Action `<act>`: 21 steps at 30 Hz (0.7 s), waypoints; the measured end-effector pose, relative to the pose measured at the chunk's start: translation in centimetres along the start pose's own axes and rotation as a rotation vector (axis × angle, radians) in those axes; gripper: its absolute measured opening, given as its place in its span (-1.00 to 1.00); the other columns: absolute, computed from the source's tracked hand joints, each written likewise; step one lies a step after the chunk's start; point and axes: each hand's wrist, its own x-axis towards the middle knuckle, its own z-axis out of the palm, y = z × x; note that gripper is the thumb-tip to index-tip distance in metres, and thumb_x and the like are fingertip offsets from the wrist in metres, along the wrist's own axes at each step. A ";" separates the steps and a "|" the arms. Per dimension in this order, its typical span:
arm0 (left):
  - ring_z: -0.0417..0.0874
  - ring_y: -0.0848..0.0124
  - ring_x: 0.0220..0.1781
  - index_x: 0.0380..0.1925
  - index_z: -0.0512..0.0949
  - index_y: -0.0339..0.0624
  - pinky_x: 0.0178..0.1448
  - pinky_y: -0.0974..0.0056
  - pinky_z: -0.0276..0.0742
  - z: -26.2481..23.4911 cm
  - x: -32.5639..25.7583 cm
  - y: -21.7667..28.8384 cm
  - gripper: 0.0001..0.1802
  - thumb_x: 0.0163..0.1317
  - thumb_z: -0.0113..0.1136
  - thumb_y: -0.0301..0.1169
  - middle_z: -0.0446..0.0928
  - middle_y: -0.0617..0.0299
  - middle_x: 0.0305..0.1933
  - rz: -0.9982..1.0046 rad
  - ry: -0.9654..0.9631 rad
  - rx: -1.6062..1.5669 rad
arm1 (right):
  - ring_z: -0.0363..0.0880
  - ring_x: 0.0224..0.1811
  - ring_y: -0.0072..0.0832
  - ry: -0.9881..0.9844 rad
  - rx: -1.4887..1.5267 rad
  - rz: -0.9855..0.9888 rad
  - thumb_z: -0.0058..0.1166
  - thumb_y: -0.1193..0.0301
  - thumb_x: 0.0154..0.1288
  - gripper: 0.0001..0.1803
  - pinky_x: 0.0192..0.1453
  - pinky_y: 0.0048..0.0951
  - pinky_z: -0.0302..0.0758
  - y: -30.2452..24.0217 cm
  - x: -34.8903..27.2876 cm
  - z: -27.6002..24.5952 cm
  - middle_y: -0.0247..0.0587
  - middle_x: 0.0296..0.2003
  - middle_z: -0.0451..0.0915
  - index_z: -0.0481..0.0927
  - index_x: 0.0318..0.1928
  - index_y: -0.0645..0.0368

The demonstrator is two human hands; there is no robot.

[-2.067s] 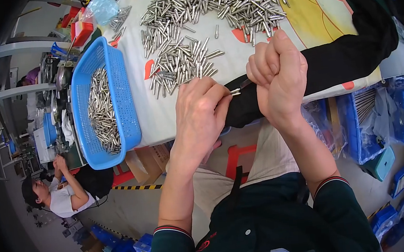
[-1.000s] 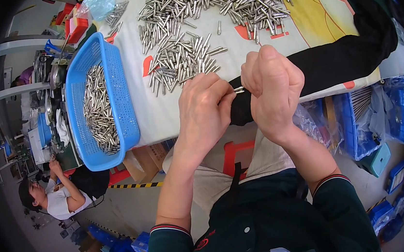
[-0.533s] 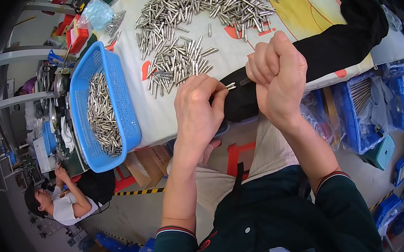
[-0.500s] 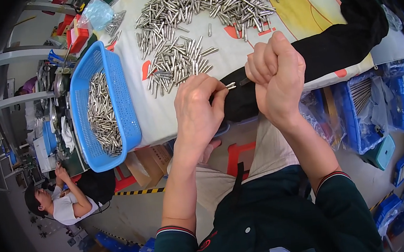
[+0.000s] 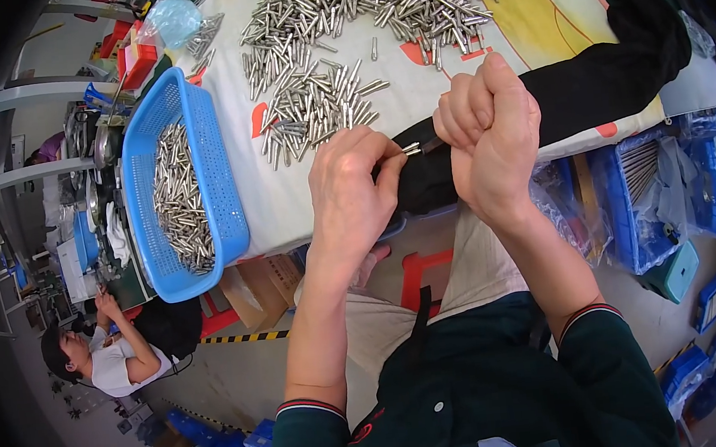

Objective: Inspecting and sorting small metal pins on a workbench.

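Note:
My left hand (image 5: 347,194) pinches a small silver metal pin (image 5: 411,149) between thumb and forefinger. Its free end points right and looks forked. Closed in a fist, my right hand (image 5: 495,146) grips a tool with a dark, narrow, flat tip (image 5: 431,144). The tool's handle is hidden in the fist, and its tip lies just right of the pin. Whether the two touch I cannot tell. Both hands are over a black cloth (image 5: 582,90) along the table's near edge. Beyond them, many loose metal pins (image 5: 320,98) lie heaped on a patterned tablecloth (image 5: 401,90).
A blue plastic basket (image 5: 232,210) of similar pins stands at the table's left. Blue crates (image 5: 639,231) with rods and plastic wrap are at the right, below table height. A cardboard box (image 5: 257,298) and red stool (image 5: 415,278) are below. Another person (image 5: 121,363) works far left.
Both hands keep nearly the same place and grip. The pin and the tool tip have shifted only slightly against each other.

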 end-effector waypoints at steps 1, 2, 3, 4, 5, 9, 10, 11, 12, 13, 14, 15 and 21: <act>0.47 0.26 -0.52 -0.60 0.52 -0.35 -0.38 0.25 0.38 0.0 0.0 0.0 -0.93 -0.14 0.23 -0.64 0.45 0.11 -0.59 0.003 0.003 0.003 | -0.14 -0.76 -0.68 0.000 -0.003 0.000 -0.31 0.24 0.43 -0.50 -0.64 -0.54 -0.10 0.0 0.0 0.0 -0.43 -0.79 0.05 0.07 -0.71 0.06; 0.47 0.26 -0.52 -0.60 0.52 -0.35 -0.38 0.25 0.39 0.0 0.0 0.0 -0.93 -0.14 0.23 -0.64 0.45 0.11 -0.59 0.006 0.005 0.006 | -0.14 -0.76 -0.68 0.000 -0.004 0.001 -0.31 0.24 0.43 -0.50 -0.64 -0.54 -0.10 0.0 -0.1 0.1 -0.43 -0.79 0.05 0.07 -0.71 0.06; 0.47 0.26 -0.52 -0.60 0.52 -0.35 -0.38 0.25 0.39 0.0 0.0 0.0 -0.93 -0.14 0.23 -0.64 0.45 0.11 -0.59 0.006 0.006 0.004 | -0.14 -0.76 -0.67 0.003 -0.005 0.002 -0.31 0.25 0.43 -0.50 -0.64 -0.54 -0.10 0.0 -0.1 0.0 -0.43 -0.79 0.05 0.07 -0.71 0.06; 0.47 0.26 -0.52 -0.60 0.52 -0.34 -0.38 0.25 0.39 0.0 0.0 0.0 -0.93 -0.14 0.23 -0.64 0.45 0.11 -0.59 0.006 0.002 0.001 | -0.14 -0.76 -0.67 0.006 -0.006 0.003 -0.31 0.25 0.43 -0.50 -0.64 -0.53 -0.10 0.0 -0.1 0.0 -0.44 -0.80 0.05 0.07 -0.71 0.06; 0.47 0.26 -0.52 -0.59 0.52 -0.34 -0.38 0.25 0.39 0.0 0.0 0.0 -0.93 -0.14 0.23 -0.64 0.45 0.11 -0.59 0.006 -0.002 -0.002 | -0.14 -0.76 -0.67 0.005 -0.008 0.003 -0.31 0.25 0.43 -0.50 -0.64 -0.53 -0.10 0.0 -0.1 0.0 -0.44 -0.80 0.05 0.07 -0.71 0.06; 0.47 0.26 -0.52 -0.60 0.52 -0.34 -0.37 0.25 0.39 -0.1 0.1 -0.1 -0.93 -0.13 0.24 -0.63 0.46 0.12 -0.59 -0.001 -0.009 -0.001 | -0.14 -0.75 -0.67 0.031 -0.003 0.002 -0.30 0.25 0.42 -0.50 -0.64 -0.53 -0.10 0.1 -0.1 0.1 -0.43 -0.80 0.05 0.06 -0.71 0.06; 0.47 0.26 -0.52 -0.60 0.53 -0.34 -0.38 0.25 0.39 0.0 0.1 -0.1 -0.92 -0.14 0.24 -0.63 0.46 0.12 -0.60 0.005 -0.009 0.000 | -0.14 -0.75 -0.67 0.039 0.006 0.001 -0.30 0.26 0.42 -0.50 -0.64 -0.53 -0.10 0.1 -0.1 0.1 -0.43 -0.80 0.05 0.06 -0.71 0.07; 0.47 0.27 -0.53 -0.60 0.53 -0.34 -0.39 0.26 0.39 0.0 0.1 -0.1 -0.92 -0.14 0.24 -0.63 0.46 0.12 -0.60 0.011 -0.010 0.000 | -0.14 -0.75 -0.67 0.039 0.004 0.001 -0.30 0.26 0.42 -0.50 -0.64 -0.53 -0.10 0.1 -0.1 0.2 -0.43 -0.80 0.05 0.06 -0.71 0.07; 0.47 0.27 -0.53 -0.60 0.53 -0.34 -0.39 0.26 0.39 0.0 0.1 -0.1 -0.92 -0.14 0.24 -0.63 0.46 0.12 -0.60 0.010 -0.010 -0.002 | -0.13 -0.75 -0.67 0.032 -0.011 -0.011 -0.30 0.26 0.42 -0.50 -0.64 -0.53 -0.10 0.1 -0.2 0.3 -0.43 -0.80 0.05 0.06 -0.72 0.07; 0.46 0.27 -0.54 -0.60 0.53 -0.34 -0.40 0.26 0.39 0.0 0.2 -0.2 -0.92 -0.14 0.25 -0.64 0.46 0.12 -0.60 0.010 -0.013 -0.007 | -0.13 -0.75 -0.67 0.025 -0.026 -0.024 -0.29 0.27 0.43 -0.50 -0.64 -0.53 -0.09 0.2 -0.3 0.4 -0.44 -0.79 0.05 0.07 -0.72 0.08; 0.46 0.27 -0.55 -0.60 0.52 -0.35 -0.42 0.26 0.38 0.0 0.2 -0.2 -0.92 -0.15 0.25 -0.64 0.46 0.12 -0.61 0.010 -0.016 -0.011 | -0.13 -0.75 -0.67 0.026 -0.028 -0.023 -0.29 0.27 0.43 -0.50 -0.64 -0.53 -0.09 0.3 -0.4 0.5 -0.44 -0.79 0.05 0.07 -0.72 0.08; 0.46 0.27 -0.55 -0.60 0.52 -0.35 -0.42 0.26 0.38 0.0 0.2 -0.3 -0.92 -0.15 0.25 -0.64 0.46 0.12 -0.61 0.009 -0.017 -0.013 | -0.12 -0.75 -0.67 0.015 -0.053 -0.041 -0.29 0.29 0.43 -0.51 -0.64 -0.53 -0.09 0.4 -0.4 0.6 -0.44 -0.79 0.05 0.08 -0.71 0.09; 0.48 0.15 -0.46 -0.66 0.47 -0.30 -0.35 0.15 0.39 0.0 0.2 -0.3 -0.89 -0.21 0.23 -0.63 0.44 0.11 -0.60 -0.009 -0.005 -0.072 | -0.09 -0.72 -0.70 -0.043 -0.249 -0.200 -0.28 0.36 0.43 -0.55 -0.64 -0.55 -0.08 1.4 -1.3 1.2 -0.44 -0.75 0.08 0.10 -0.68 0.13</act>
